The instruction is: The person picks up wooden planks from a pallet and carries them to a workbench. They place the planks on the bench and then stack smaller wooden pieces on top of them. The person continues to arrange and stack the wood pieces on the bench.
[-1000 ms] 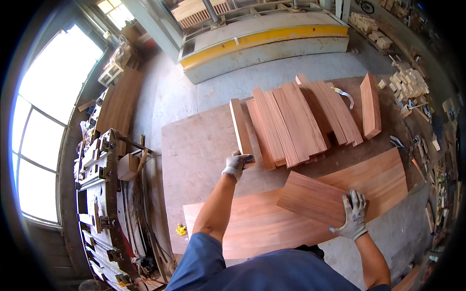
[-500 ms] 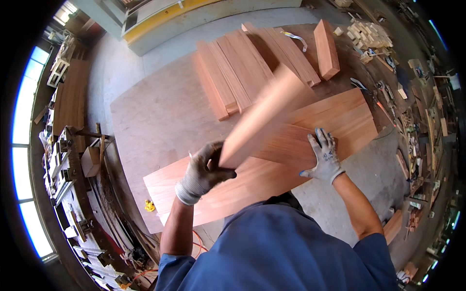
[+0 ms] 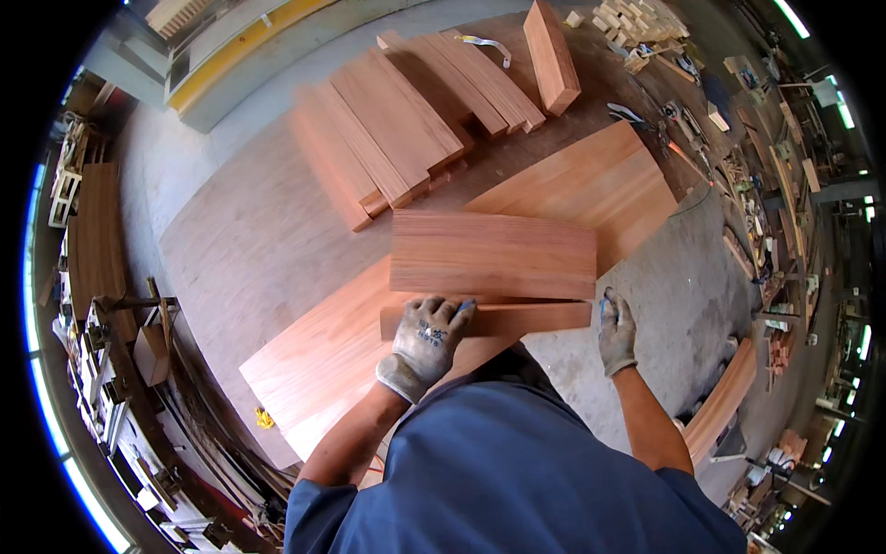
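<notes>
A narrow reddish-brown wooden board (image 3: 531,319) lies across the work in front of me, its long edge towards me. My left hand (image 3: 426,340), in a grey work glove, is closed over its left part. Just beyond it, a wider wooden board (image 3: 494,254) lies nearly parallel, with a thin dark gap between them towards the right. My right hand (image 3: 617,331), also gloved, is held off the right ends of both boards, fingers stretched upward and holding nothing. Underneath, a long wide wooden panel (image 3: 314,346) runs diagonally from lower left to upper right.
Several planks (image 3: 397,111) lie side by side on the brown tabletop (image 3: 235,222) beyond the panel. A thick wooden block (image 3: 554,65) stands to their right. Pliers (image 3: 626,113) and other tools lie at the right, below a heap of small wood pieces (image 3: 637,20).
The board in my left hand has come down from its raised, tilted position and turned crosswise. My right hand has left the wood and moved towards me. The view has shifted to the right.
</notes>
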Demonstrator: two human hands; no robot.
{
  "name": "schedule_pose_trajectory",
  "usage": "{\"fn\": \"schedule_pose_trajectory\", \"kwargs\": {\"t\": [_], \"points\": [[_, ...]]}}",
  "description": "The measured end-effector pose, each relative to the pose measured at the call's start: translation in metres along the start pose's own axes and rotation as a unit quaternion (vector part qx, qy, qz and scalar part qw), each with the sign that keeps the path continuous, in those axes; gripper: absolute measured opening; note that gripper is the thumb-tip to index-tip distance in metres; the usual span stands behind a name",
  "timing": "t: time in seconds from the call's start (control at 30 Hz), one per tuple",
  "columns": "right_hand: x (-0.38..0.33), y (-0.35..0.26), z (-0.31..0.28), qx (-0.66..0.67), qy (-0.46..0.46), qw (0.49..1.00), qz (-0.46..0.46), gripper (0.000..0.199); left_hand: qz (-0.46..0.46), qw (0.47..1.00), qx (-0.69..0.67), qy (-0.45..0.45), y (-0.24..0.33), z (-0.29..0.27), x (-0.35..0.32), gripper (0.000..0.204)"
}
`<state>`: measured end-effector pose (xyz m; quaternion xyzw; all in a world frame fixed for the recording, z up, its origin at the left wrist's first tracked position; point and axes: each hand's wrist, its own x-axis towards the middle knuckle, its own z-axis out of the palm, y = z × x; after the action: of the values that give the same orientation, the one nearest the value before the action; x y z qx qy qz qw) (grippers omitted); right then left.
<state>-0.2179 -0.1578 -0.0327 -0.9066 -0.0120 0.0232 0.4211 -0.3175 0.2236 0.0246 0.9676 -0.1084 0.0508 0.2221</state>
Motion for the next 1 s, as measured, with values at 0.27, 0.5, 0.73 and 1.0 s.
{"fn": "schedule_pose_trajectory", "kwargs": {"t": [0.27,0.5,0.73,1.0], "points": [[-0.012,-0.057,0.007,0.04,-0.129,0.99,0.029,0.075,-0.248,0.955,-0.026,0.158,-0.022,0.005,-0.038,0.095],[-0.004,-0.048,0.009,0.065,-0.108,0.989,0.071,0.072,-0.312,0.922,-0.173,0.154,-0.03,0.027,-0.048,0.08],[0.005,-0.06,0.0,-0.027,-0.127,0.991,0.035,0.062,-0.283,0.927,-0.146,0.199,-0.024,0.034,-0.048,0.08],[0.008,-0.069,-0.002,-0.099,-0.153,0.983,0.035,0.06,-0.335,0.906,-0.192,0.172,-0.029,0.025,-0.048,0.078]]}}
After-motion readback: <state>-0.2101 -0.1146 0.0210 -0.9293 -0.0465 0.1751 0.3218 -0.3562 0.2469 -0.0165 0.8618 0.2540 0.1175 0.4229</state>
